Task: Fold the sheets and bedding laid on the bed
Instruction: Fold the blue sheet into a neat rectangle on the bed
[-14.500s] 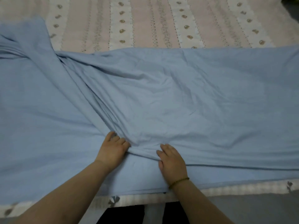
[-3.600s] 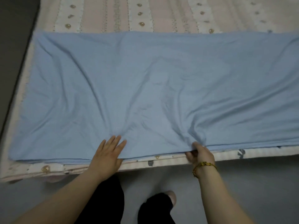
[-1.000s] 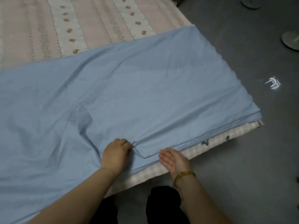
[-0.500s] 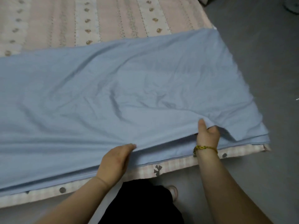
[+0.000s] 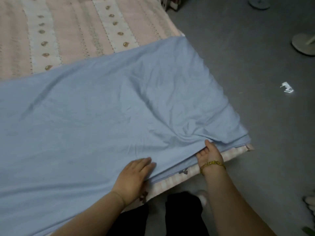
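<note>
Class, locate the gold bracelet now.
The gold bracelet circles the wrist of the right hand, right of centre in the head view, beside the blue sheet.

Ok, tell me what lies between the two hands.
Head view: between the left hand and the right hand lies only the layered near edge of the sheet, with a strip of pink checked bedding showing just below it.

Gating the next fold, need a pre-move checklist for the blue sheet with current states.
1. Left hand flat on blue sheet, pinning near edge: ok.
2. Right hand grip on near edge: cannot tell, fingers hidden under top layer.
3. Layers aligned at right corner: not ok, lower layers stick out.
4. Surface smooth: not ok, wrinkles beside right hand.
5. Sheet wholly on pink striped bedspread: cannot tell, left end out of frame.
</note>
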